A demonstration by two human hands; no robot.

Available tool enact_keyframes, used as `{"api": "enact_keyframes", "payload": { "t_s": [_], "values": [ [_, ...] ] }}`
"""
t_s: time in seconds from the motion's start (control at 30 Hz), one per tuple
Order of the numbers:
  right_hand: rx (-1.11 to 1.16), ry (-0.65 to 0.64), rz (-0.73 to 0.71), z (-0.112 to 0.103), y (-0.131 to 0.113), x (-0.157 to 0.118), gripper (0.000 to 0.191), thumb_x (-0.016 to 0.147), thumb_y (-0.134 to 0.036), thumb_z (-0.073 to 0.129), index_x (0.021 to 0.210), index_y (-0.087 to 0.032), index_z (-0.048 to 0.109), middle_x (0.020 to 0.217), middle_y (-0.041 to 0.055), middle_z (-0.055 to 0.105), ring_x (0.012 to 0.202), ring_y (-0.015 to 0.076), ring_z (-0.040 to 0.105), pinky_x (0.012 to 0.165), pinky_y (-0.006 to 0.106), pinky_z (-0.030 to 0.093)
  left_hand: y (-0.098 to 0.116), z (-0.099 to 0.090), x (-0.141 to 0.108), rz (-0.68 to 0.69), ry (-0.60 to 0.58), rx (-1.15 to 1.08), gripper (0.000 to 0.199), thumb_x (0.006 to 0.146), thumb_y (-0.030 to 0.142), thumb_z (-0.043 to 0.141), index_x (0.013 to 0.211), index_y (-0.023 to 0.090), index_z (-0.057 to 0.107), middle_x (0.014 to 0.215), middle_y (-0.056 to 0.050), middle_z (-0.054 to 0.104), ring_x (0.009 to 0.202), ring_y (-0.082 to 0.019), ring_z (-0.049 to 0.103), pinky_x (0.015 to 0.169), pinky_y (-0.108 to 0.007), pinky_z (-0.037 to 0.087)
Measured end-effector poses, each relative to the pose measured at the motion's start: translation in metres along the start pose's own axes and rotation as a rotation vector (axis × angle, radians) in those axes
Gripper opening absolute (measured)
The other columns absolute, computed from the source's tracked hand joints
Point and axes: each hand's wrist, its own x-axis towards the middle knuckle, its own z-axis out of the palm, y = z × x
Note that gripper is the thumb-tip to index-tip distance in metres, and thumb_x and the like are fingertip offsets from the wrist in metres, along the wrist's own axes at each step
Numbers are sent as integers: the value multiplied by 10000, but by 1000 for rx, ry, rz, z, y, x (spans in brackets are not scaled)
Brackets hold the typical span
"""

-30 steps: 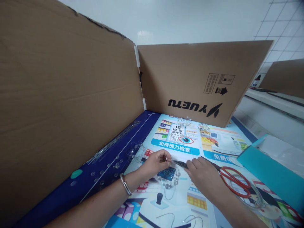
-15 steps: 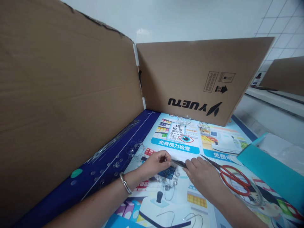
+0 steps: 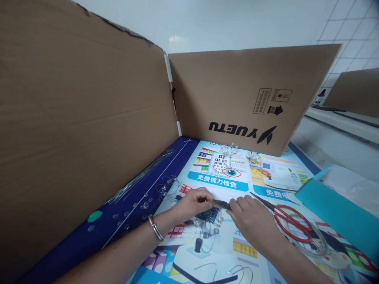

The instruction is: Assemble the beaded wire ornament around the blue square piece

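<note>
My right hand [image 3: 250, 217] is closed around dark pointed pliers [image 3: 221, 204], whose jaws reach left to the fingertips of my left hand [image 3: 195, 203]. Those left fingers are pinched together at the jaw tips. What they hold is too small to see clearly, though thin wire with clear beads [image 3: 209, 232] hangs or lies just below them. Bent pieces of thin wire [image 3: 241, 271] rest on the printed table cover [image 3: 219, 248] closer to me. Beside my right wrist lie scissors with red handles [image 3: 291, 223].
Cardboard panels [image 3: 97, 102] stand at the left and back [image 3: 225, 86]. Straight wires [image 3: 139, 175] and loose clear beads [image 3: 145, 205] lie along the blue left strip. Beaded wire clusters [image 3: 229, 150] sit near the back. A teal box [image 3: 340, 217] stands right, near a clear ring [image 3: 324, 248].
The plier jaws and my right hand have shifted slightly left, so the tips now meet my left fingertips more closely. The beaded wire below has moved a little.
</note>
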Motion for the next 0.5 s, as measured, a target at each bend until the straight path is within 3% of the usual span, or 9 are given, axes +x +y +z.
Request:
{"api": "enact_keyframes", "payload": {
  "t_s": [0.17,0.37,0.5],
  "values": [
    [94,-6,48,0,0,1,149,864,-310,450,831,-200,545,732,34,554,716,187,498,601,294,308,0,-1,-1,-15,-14,-76,140,733,282,632,735,143,634,767,-22,524,650,-95,470,612,-224,391],
    [335,9,65,13,14,-3,169,867,-305,431,960,-208,534,857,37,575,811,167,514,678,271,370,-1,-1,-1,-103,10,-238,182,694,304,666,748,138,618,732,-16,542,624,-92,460,593,-224,378],
    [341,-22,110,22,18,-4,179,877,-308,409,924,-200,543,816,41,570,789,173,512,656,271,369,2,-2,-1,-125,21,-276,152,692,270,669,741,134,620,701,-9,551,611,-90,459,590,-228,361]
  ]
}}
